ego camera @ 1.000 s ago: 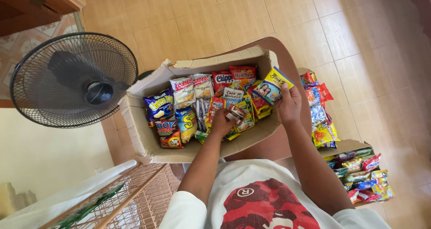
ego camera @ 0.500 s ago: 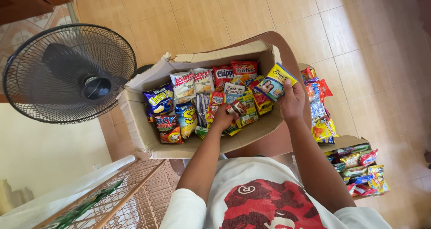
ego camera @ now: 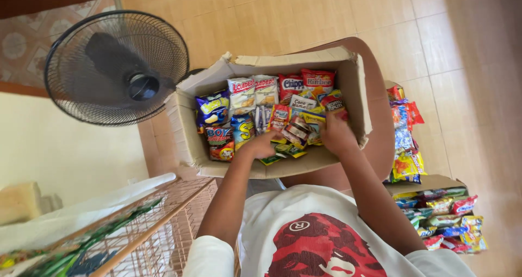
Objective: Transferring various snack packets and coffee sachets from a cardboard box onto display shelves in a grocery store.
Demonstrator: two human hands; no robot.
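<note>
An open cardboard box [ego camera: 353,86] full of bright snack packets rests on a brown rounded seat [ego camera: 380,146] in front of me. My left hand [ego camera: 260,145] is inside the near side of the box, with its fingers closed on a small dark packet [ego camera: 293,133] among the loose ones. My right hand [ego camera: 337,135] is also in the box, to the right, and its fingers pinch a yellow packet [ego camera: 311,117]. Rows of upright packets, blue [ego camera: 213,107], white [ego camera: 242,95] and red [ego camera: 318,81], fill the far half.
A black standing fan [ego camera: 117,67] is at the left of the box. A second, smaller box of snacks [ego camera: 435,212] sits on the tiled floor at the right, with loose packets [ego camera: 405,135] above it. A wire rack [ego camera: 147,228] with a white plastic bag stands at the lower left.
My right hand has come down from the box's right rim, where it held a yellow and blue packet, into the middle of the box. My left hand stayed in the near side.
</note>
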